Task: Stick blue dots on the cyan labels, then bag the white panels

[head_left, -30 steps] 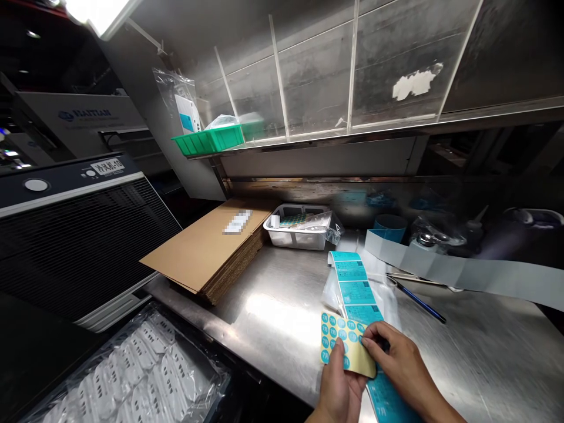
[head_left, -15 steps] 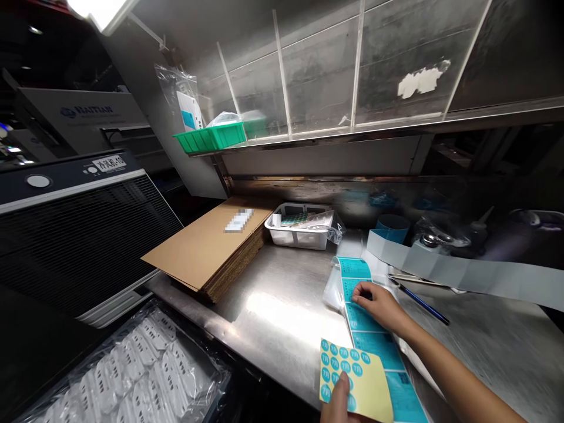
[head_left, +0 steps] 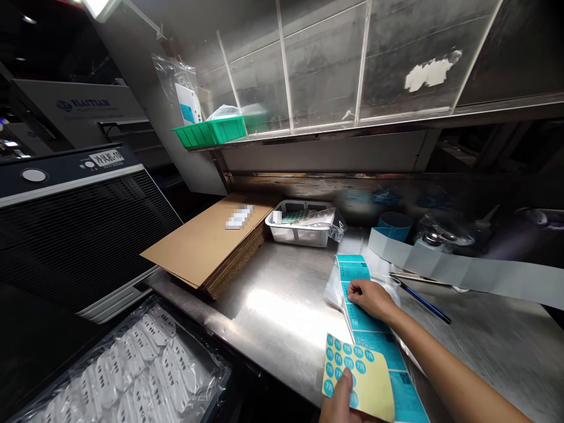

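Note:
My left hand (head_left: 341, 405) grips a yellow backing sheet (head_left: 368, 385) dotted with several round blue stickers, at the bottom edge of the view. My right hand (head_left: 369, 296) reaches forward with fingers curled and pressed down on a strip of blue printed labels (head_left: 376, 346) that runs along the steel worktop (head_left: 273, 305). Whether a sticker lies under the fingertips is hidden. The strip lies partly over a clear plastic bag (head_left: 332, 291).
A stack of flat cardboard (head_left: 209, 247) lies at the left, a white tray (head_left: 302, 226) of small parts behind it. A blue pen (head_left: 420, 299), a grey paper band (head_left: 462, 270) and a blue cup (head_left: 393, 223) lie at the right. A green bin (head_left: 210, 132) sits on the shelf. Bagged white parts (head_left: 132, 376) lie below left.
My right hand left the sticker sheet and went forward onto the blue label strip, where it now presses. My left hand lowered the sheet toward me.

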Motion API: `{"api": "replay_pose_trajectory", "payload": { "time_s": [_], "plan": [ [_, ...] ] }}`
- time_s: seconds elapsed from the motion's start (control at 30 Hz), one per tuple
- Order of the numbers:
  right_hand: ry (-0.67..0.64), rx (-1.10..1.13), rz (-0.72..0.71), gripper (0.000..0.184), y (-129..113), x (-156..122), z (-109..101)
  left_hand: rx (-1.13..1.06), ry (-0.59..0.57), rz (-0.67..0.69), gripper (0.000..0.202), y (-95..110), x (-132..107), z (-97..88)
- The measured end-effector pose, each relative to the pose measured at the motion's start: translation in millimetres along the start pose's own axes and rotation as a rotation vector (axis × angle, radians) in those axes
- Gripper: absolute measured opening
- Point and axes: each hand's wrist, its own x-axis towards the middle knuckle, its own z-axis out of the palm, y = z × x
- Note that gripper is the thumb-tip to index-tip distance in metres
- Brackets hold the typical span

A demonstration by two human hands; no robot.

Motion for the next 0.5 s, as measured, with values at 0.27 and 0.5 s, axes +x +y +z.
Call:
{"api": "replay_pose_trajectory", "payload": {
  "time_s": [0.27,0.5],
  "plan": [
    [0.101,0.047,-0.002,0.024,-5.8,-3.0,-1.4,0.075,-0.287,0.017,0.058,12.1,21.7,29.7],
    [0.198,0.223,-0.105,0.020,-0.3,-58.6,-12.0,-0.024,-0.284,0.061,0.061,9.1,29.0,30.5]
  ]
}}
